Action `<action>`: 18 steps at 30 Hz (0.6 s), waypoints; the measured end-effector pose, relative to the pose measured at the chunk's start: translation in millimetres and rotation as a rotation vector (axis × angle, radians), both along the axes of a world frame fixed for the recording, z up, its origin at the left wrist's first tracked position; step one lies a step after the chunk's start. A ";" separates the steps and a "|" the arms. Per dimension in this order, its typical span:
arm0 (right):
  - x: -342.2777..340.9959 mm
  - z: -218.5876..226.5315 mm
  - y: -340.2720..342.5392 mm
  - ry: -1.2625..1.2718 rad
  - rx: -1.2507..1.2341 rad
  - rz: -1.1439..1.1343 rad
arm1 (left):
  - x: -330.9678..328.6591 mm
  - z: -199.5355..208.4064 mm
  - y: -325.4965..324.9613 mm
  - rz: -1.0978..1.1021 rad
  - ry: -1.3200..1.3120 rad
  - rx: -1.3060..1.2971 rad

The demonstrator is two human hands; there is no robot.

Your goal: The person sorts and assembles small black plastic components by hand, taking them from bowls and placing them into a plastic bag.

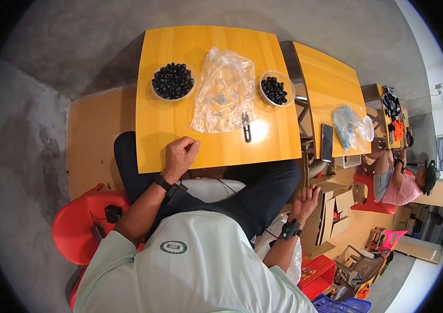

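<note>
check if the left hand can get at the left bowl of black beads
Probably yes: the left hand is by the table, nothing seems to stand between it and the bowl, and the plastic bag lies to the right.

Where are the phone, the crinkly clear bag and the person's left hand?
Phone (327,142), head view: its dark flat face.
Clear bag (225,91), head view: its crinkled middle.
Left hand (180,157), head view: middle of it.

Yellow worktables (166,122), bowls (290,84) of black parts (173,82) and cardboard boxes (343,203) suggest a workshop.
</note>
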State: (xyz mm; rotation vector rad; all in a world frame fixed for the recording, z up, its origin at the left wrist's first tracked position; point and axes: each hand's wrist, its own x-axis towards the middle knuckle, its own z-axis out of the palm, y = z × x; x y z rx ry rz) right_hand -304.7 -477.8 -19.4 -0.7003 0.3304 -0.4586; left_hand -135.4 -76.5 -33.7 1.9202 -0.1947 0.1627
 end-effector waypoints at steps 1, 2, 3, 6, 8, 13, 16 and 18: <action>-10.9 -7.0 -7.4 0.002 -0.001 0.003 | 0.4 0.2 -0.3 -0.002 -0.008 0.003; -19.9 -12.4 -12.5 0.041 0.010 -0.060 | 0.9 -0.6 -0.6 0.001 -0.007 0.002; -27.6 -17.8 -18.6 0.081 0.021 -0.123 | 1.2 -1.9 -1.3 0.000 -0.002 -0.008; -42.6 -25.4 -30.1 0.177 0.066 -0.227 | 2.1 -1.6 -1.3 -0.007 0.012 -0.013; -53.1 -36.4 -41.9 0.173 0.075 -0.205 | 1.5 -0.4 -0.5 -0.007 0.018 -0.008; -68.7 -56.5 -58.6 0.352 0.025 -0.229 | 2.0 -4.4 -0.2 0.008 -0.002 -0.019; -72.1 -62.9 -56.2 0.432 -0.005 -0.221 | 1.3 -10.7 0.9 0.002 0.000 -0.040; -75.5 -69.8 -58.2 0.490 -0.004 -0.217 | 0.6 -9.9 0.7 0.011 0.010 -0.075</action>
